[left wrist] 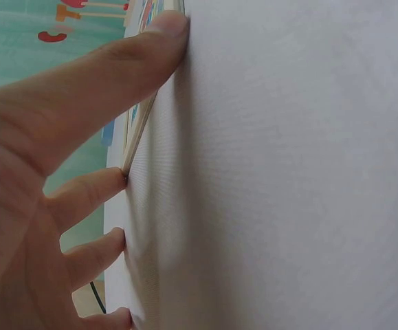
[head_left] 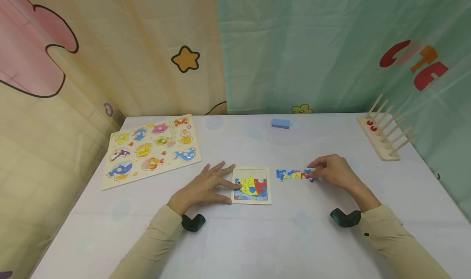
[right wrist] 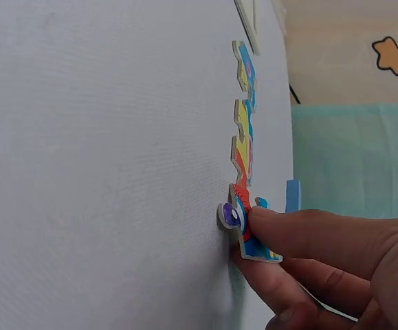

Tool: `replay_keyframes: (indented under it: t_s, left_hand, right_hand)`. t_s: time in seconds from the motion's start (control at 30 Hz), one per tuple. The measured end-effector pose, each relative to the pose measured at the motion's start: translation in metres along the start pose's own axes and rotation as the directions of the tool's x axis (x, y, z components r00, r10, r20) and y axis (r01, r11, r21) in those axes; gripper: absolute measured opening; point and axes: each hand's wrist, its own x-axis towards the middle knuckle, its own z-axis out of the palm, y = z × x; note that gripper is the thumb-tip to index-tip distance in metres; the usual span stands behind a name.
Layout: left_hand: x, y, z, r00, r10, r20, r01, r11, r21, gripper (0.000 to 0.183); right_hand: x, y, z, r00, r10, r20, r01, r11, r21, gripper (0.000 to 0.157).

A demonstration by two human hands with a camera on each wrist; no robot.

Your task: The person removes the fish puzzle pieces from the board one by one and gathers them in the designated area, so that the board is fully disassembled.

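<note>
A small wooden jigsaw tray (head_left: 254, 172) lies mid-table, its lower part filled with pieces of a yellow and red fish picture; its upper strip shows bare wood. My left hand (head_left: 207, 186) lies at the tray's left side with fingers spread, the index finger reaching over the rim and the thumb (left wrist: 164, 31) against the near edge. To the tray's right is a row of loose puzzle pieces (head_left: 281, 174), blue, yellow and red. At the row's right end my right hand (head_left: 335, 172) pinches a blue and red puzzle piece (right wrist: 253, 246) between thumb and fingers, one edge tipped up.
At the left lies a large peg puzzle board (head_left: 169, 149) with sea animals. A blue block (head_left: 281, 123) sits near the back edge. On the far right stands a wooden rack of pegs (head_left: 382, 142) with red beads. Patterned curtains (head_left: 294, 46) hang behind the table.
</note>
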Motion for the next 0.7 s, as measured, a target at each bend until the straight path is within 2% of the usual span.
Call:
replay_keyframes:
  t_s: [0.27,0.7]
  left_hand:
    - [0.0007,-0.0002,0.0001,1.000,0.001,0.002,-0.001,1.000,-0.003,0.050]
    - [0.0007,0.0002,-0.0004,1.000,-0.005,0.003,0.005,1.000,0.001,0.050]
  right_hand:
    - [0.0024,-0.0009,0.0015,0.999,0.036,-0.031,-0.037,0.999,-0.039,0.023]
    - [0.0034,-0.0005,-0.0010,0.999,0.035,-0.029,-0.036,0.997,-0.063,0.015]
